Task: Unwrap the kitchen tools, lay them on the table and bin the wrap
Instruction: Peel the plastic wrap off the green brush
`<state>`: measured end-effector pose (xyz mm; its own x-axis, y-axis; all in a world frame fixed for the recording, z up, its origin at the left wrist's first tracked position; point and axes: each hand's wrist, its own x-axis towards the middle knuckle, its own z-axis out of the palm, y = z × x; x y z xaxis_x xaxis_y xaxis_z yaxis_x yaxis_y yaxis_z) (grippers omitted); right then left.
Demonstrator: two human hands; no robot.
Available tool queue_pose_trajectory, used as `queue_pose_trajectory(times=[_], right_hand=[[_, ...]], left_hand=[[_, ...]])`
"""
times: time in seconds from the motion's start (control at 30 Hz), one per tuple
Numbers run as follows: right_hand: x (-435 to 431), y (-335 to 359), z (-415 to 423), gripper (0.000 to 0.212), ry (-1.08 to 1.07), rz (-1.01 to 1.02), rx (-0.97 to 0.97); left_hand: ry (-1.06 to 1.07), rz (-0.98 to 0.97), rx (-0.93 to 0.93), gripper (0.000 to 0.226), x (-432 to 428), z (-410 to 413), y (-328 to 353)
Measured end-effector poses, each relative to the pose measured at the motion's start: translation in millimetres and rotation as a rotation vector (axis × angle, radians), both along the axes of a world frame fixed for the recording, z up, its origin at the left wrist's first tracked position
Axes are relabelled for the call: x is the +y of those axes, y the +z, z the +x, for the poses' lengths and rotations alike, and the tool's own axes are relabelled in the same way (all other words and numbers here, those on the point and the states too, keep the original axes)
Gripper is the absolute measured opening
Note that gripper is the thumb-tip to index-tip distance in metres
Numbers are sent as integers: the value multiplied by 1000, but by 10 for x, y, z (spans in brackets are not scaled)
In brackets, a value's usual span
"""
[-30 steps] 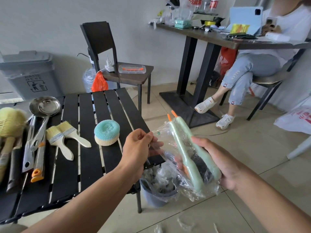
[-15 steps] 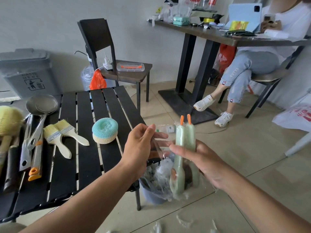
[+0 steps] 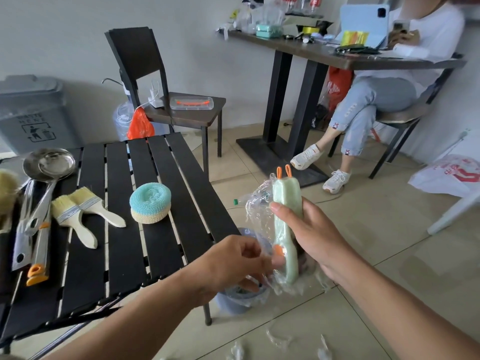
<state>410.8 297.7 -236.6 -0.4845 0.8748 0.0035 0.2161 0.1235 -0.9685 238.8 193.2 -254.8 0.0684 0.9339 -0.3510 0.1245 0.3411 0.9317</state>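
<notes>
My right hand (image 3: 315,236) grips a pair of pale green tools with orange loops (image 3: 285,211), held upright over the floor to the right of the black slatted table (image 3: 155,229). Clear plastic wrap (image 3: 255,209) still clings around them. My left hand (image 3: 233,263) pinches the wrap low on the left side of the tools, just above a small grey bin (image 3: 233,301) lined with plastic under the table's corner.
On the table lie a blue-and-yellow scrubber (image 3: 150,203), two pastry brushes (image 3: 78,214), a steel ladle (image 3: 48,165), and more tools at the left edge. A grey waste bin (image 3: 31,113), a chair (image 3: 166,100) and a seated person (image 3: 376,100) stand behind. Wrap scraps (image 3: 278,339) litter the floor.
My right hand turned the green tools upright and raised them. My left hand dropped from beside the handles to the lower part of the wrap, pulling it away.
</notes>
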Motion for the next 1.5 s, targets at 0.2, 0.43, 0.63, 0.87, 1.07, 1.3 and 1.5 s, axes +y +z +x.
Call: queue_pose_trajectory(times=[0.2, 0.43, 0.63, 0.87, 1.07, 1.3, 1.5], right_hand=[[149, 108, 135, 40, -155, -50, 27], [276, 236, 224, 37, -59, -234, 139], [190, 186, 138, 30, 31, -155, 141], [109, 162, 40, 39, 1, -64, 104], [116, 195, 37, 32, -118, -269, 119], [283, 253, 174, 38, 37, -661, 326], [128, 265, 140, 53, 141, -768, 216]], left_hand=[[1, 98, 123, 41, -5, -216, 121], [-65, 99, 128, 21, -3, -536, 196], [13, -208, -461, 87, 6, -191, 141], [262, -312, -665, 71, 23, 379, -15], [384, -1, -502, 58, 14, 400, -7], [365, 37, -256, 46, -21, 153, -6], [354, -122, -651, 56, 6, 168, 136]])
